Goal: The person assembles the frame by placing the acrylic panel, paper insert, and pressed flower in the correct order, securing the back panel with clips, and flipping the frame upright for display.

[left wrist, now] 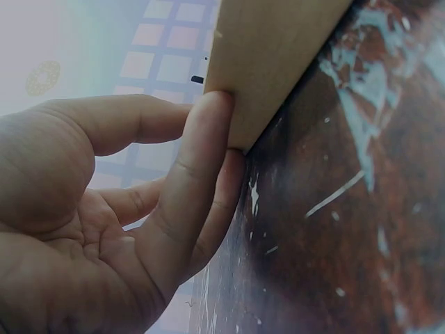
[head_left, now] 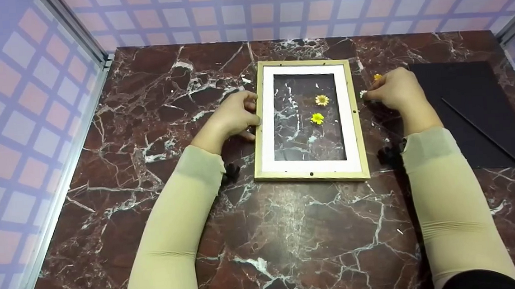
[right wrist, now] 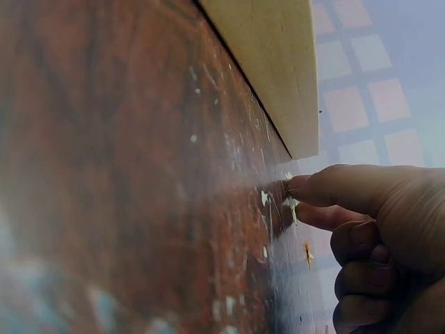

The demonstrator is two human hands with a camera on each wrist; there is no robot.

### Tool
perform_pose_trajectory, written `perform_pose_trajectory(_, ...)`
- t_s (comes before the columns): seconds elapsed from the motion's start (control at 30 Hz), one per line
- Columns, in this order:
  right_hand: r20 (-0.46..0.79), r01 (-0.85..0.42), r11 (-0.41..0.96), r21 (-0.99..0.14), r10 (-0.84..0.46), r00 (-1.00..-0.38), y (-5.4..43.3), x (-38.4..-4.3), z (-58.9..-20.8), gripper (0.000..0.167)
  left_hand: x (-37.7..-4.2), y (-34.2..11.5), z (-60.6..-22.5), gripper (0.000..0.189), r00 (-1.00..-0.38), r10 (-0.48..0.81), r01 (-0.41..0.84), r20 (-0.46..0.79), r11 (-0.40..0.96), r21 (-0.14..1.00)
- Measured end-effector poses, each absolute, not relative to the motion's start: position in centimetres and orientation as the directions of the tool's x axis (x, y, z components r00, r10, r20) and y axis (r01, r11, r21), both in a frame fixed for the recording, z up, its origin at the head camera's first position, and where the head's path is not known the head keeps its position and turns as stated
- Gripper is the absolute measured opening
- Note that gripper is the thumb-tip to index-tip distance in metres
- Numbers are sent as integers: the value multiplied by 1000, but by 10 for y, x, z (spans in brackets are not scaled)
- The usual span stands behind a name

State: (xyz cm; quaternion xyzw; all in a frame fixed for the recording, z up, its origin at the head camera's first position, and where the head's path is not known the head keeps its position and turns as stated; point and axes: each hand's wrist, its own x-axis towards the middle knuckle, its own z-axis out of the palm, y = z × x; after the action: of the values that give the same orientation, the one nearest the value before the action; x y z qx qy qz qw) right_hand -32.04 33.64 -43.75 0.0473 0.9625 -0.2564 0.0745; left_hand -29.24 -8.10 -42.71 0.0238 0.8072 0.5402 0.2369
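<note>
Your left hand [head_left: 235,113] was loosely bent, with its fingertips against the left side of the gold, wood-look rectangular picture frame [head_left: 361,146]. You did not wrap your fingers around it. Your right hand [head_left: 398,89] pinched a tiny white flower [head_left: 362,94] between thumb and finger, with the other fingers tucked in. I could not tell if that flower touched the table [head_left: 285,224].

What mattered most was the side: the white flower was just past the frame's right edge, so the frame lay to the left of your right hand. The frame was flat between your hands, its long way running away from you. Inside its white mat [head_left: 313,165] were a bright yellow flower [head_left: 317,118] and a pale yellow-pink flower [head_left: 322,100], both nearer your right hand. An orange flower [head_left: 377,77] sat by that hand, and farther right lay a flat black board [head_left: 495,109].
</note>
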Motion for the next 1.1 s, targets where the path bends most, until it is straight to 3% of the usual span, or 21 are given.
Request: perform_pose_trajectory(1.1,-195,111,862,-495,14,-981,337,-323,-439,39,-294,-81,-428,75,-886,288,-222,-364,426,877)
